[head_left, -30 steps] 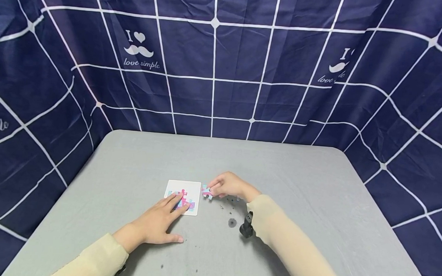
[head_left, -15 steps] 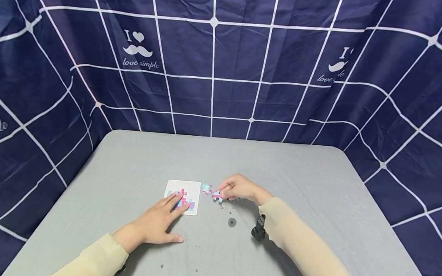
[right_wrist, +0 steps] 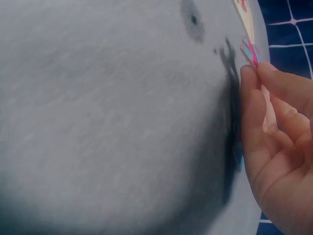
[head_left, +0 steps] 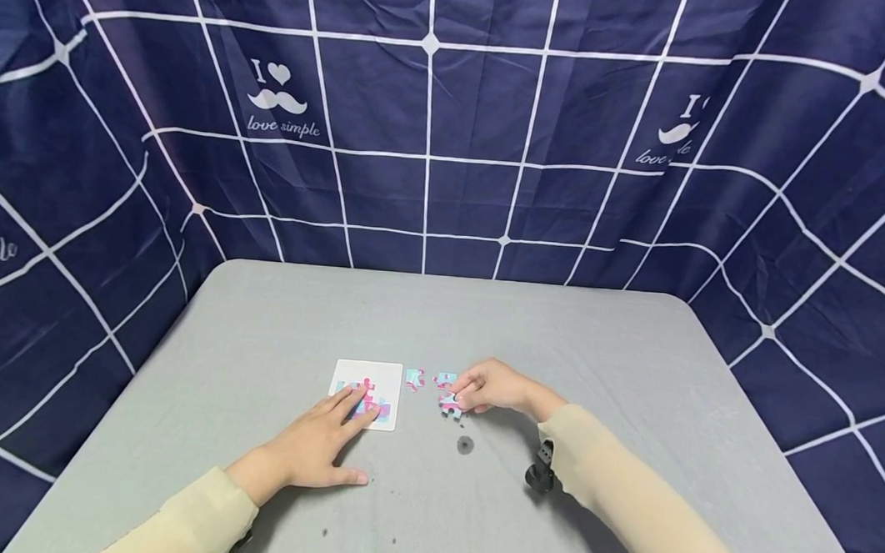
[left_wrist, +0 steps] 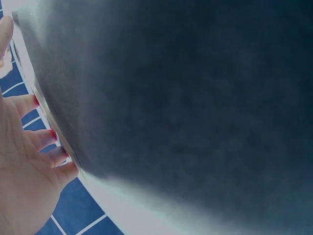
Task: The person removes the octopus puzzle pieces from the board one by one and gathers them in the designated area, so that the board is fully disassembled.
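My right hand [head_left: 498, 388] pinches a blue and pink jigsaw piece [head_left: 449, 406] between thumb and fingertips, just over the table. The right wrist view shows that same jigsaw piece [right_wrist: 251, 53] sticking out past the fingertips. On the left, my left hand [head_left: 312, 449] lies with spread fingers, its fingertips resting on a white puzzle board [head_left: 385, 378]. Joined pink, blue and purple pieces [head_left: 384, 411] cover the board's lower part, partly hidden by the fingers. One loose jigsaw piece [head_left: 415, 379] lies right of the board. Another loose piece [head_left: 445, 379] lies beyond the pinched one.
The grey table [head_left: 297, 319] carries a dark round spot [head_left: 465, 445] and several small specks. Behind and at both sides hangs a dark blue curtain [head_left: 372, 189] with white lines. A black wrist device [head_left: 541, 470] sits under the right sleeve.
My right hand has moved right and slightly nearer with the pinched jigsaw piece, uncovering the two loose pieces. The left hand stays on the board.
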Action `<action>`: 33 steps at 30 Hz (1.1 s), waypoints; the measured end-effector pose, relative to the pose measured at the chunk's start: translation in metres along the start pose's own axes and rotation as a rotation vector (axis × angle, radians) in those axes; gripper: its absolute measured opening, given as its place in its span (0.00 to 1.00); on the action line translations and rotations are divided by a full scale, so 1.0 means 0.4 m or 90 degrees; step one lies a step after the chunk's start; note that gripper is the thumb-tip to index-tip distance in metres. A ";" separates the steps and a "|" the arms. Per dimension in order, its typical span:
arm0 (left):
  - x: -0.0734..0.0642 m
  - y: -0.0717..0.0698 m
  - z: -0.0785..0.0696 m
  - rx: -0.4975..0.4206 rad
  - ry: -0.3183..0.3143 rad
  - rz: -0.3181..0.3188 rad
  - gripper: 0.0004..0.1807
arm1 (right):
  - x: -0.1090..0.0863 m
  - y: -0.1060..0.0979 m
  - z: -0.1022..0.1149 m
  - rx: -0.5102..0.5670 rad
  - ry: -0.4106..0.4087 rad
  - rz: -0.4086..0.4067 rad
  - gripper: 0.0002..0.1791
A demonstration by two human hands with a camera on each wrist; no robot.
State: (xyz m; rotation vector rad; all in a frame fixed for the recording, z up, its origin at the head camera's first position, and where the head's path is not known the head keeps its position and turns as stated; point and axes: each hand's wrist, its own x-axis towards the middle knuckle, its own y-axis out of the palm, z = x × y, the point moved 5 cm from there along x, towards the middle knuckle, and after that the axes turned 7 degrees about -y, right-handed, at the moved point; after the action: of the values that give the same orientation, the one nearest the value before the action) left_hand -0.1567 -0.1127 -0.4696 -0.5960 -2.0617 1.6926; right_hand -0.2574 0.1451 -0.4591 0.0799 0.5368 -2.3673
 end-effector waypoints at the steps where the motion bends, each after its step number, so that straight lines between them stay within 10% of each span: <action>1: 0.000 0.000 0.000 0.000 0.000 0.000 0.49 | -0.004 -0.001 -0.002 0.000 -0.001 0.004 0.14; 33: 0.001 0.005 0.002 0.004 -0.004 0.003 0.49 | -0.064 -0.038 -0.045 -0.045 0.063 0.012 0.09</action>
State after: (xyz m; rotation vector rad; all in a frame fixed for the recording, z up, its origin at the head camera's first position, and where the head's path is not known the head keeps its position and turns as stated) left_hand -0.1575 -0.1128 -0.4718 -0.5942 -2.0597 1.7054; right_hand -0.2496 0.1784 -0.4650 0.1695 0.6627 -2.3333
